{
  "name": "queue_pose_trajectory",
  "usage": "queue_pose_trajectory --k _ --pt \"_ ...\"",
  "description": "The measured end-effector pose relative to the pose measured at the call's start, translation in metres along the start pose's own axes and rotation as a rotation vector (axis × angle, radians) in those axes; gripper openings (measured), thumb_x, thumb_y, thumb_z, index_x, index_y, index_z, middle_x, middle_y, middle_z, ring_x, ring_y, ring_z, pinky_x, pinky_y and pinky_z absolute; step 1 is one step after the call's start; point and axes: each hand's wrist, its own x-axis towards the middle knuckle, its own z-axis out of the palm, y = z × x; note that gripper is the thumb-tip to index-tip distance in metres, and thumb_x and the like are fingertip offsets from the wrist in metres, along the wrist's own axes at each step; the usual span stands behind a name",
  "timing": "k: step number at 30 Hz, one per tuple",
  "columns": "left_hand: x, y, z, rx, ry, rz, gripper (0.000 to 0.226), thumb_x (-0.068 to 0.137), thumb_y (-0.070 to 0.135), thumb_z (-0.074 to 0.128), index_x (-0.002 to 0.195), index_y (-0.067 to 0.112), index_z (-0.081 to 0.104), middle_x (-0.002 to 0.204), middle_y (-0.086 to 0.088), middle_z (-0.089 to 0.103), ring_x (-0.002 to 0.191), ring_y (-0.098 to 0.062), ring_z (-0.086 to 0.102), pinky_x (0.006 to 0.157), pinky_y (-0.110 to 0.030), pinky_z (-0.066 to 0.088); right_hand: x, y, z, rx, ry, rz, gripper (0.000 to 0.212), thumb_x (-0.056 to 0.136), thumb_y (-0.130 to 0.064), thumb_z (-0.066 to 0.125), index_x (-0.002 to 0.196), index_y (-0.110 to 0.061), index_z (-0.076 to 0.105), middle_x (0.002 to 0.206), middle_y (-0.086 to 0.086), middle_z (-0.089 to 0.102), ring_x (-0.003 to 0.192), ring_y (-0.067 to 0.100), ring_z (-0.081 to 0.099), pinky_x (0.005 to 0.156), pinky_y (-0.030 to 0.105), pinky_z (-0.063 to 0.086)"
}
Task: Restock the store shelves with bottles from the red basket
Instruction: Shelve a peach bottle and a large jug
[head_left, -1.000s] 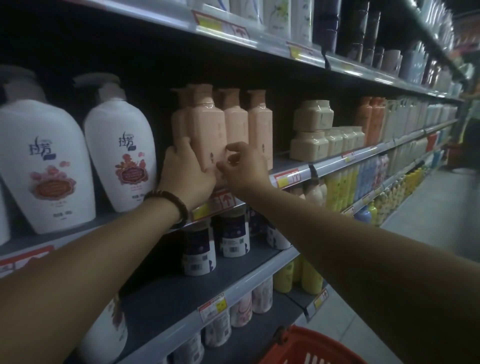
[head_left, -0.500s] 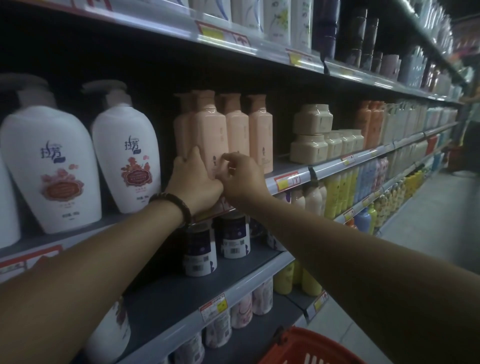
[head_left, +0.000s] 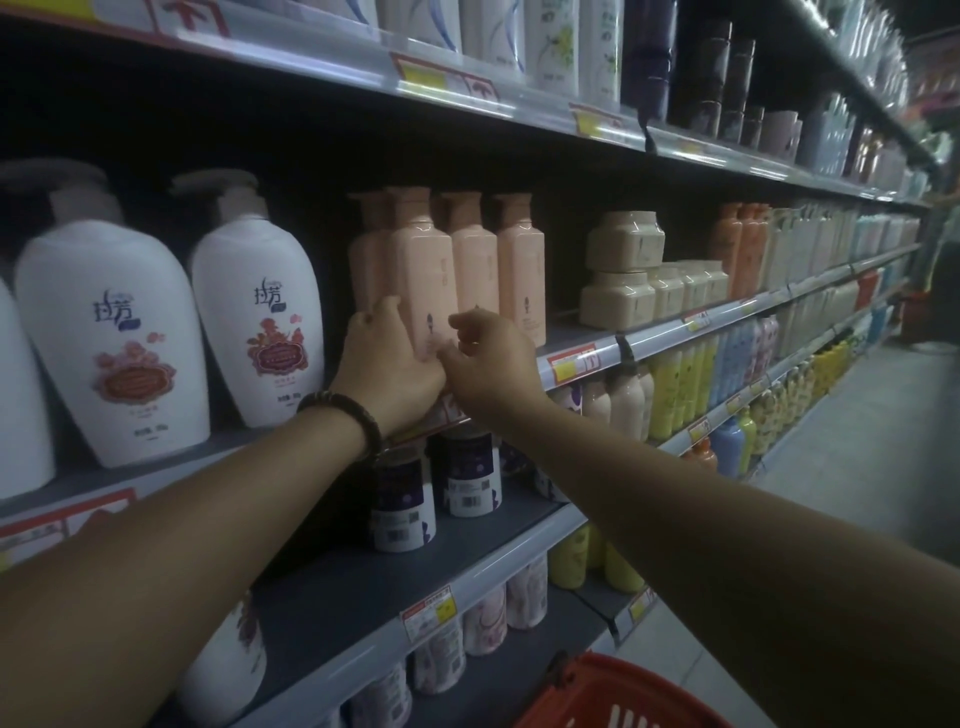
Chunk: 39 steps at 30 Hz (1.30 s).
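A pink square-shouldered bottle (head_left: 422, 270) stands at the front of a row of matching pink bottles (head_left: 519, 265) on the middle shelf (head_left: 670, 332). My left hand (head_left: 387, 366) grips its lower left side, fingers curled round the edge. My right hand (head_left: 488, 358) pinches its lower right side with thumb and curled fingers. The bottle's base is hidden behind both hands. The red basket (head_left: 618, 696) shows at the bottom edge, below my right forearm.
Two large white pump bottles (head_left: 254, 322) stand left of the pink row, beige jars (head_left: 623, 270) to the right. Dark-labelled bottles (head_left: 467, 478) fill the shelf below. More stocked shelves run along the aisle floor (head_left: 857, 447) to the right.
Both hands have stayed on the pink bottle. The camera has tilted up slightly, so the shelf and bottles sit lower in view.
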Motion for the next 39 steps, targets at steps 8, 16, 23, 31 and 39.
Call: queue_pose_trajectory --k 8,16,23,31,39 --pt "-0.040 0.008 -0.021 -0.072 0.027 0.061 0.047 0.092 0.012 0.074 0.133 0.021 0.054 0.134 -0.001 0.060 0.111 -0.018 0.066 0.062 -0.008 0.049 -0.050 0.004 -0.009 0.136 0.029 0.020 0.035 0.101 -0.018 0.068 0.136 -0.020 0.068 0.128 -0.004 0.072 0.113 0.007 0.067 0.102 0.032 0.058" --pt "-0.101 0.003 -0.031 -0.087 -0.072 0.031 0.042 0.092 0.011 0.075 0.127 0.027 0.057 0.123 0.007 0.060 0.098 -0.011 0.065 0.059 -0.005 0.048 -0.103 0.023 -0.004 0.194 -0.068 0.086 0.028 0.092 -0.029 0.071 0.120 -0.029 0.074 0.108 -0.011 0.078 0.100 0.008 0.075 0.093 0.042 0.064" --pt "-0.130 -0.007 -0.033 -0.091 -0.162 -0.079 0.039 0.096 0.014 0.073 0.129 0.026 0.056 0.125 0.008 0.061 0.106 -0.013 0.067 0.084 -0.019 0.052 -0.125 0.026 -0.010 0.196 -0.044 0.134 0.022 0.099 -0.018 0.069 0.121 -0.024 0.074 0.105 -0.015 0.074 0.097 -0.002 0.068 0.086 0.021 0.056" --pt "-0.210 -0.045 -0.025 -0.209 -0.300 -0.248 0.032 0.096 0.024 0.073 0.122 0.038 0.060 0.117 0.015 0.068 0.101 -0.006 0.069 0.072 -0.017 0.052 -0.181 0.044 -0.016 0.099 -0.075 0.154 0.024 0.100 -0.026 0.071 0.123 -0.024 0.074 0.107 -0.013 0.075 0.100 0.000 0.069 0.089 0.026 0.058" --pt "-0.284 -0.094 0.001 -0.315 -0.310 -0.465 0.022 0.090 0.020 0.079 0.108 0.029 0.069 0.106 0.010 0.075 0.090 0.003 0.071 0.095 -0.034 0.057 -0.244 0.082 -0.014 0.076 -0.179 0.254 0.016 0.100 -0.022 0.071 0.113 -0.031 0.074 0.102 -0.012 0.077 0.096 -0.002 0.071 0.086 0.025 0.060"
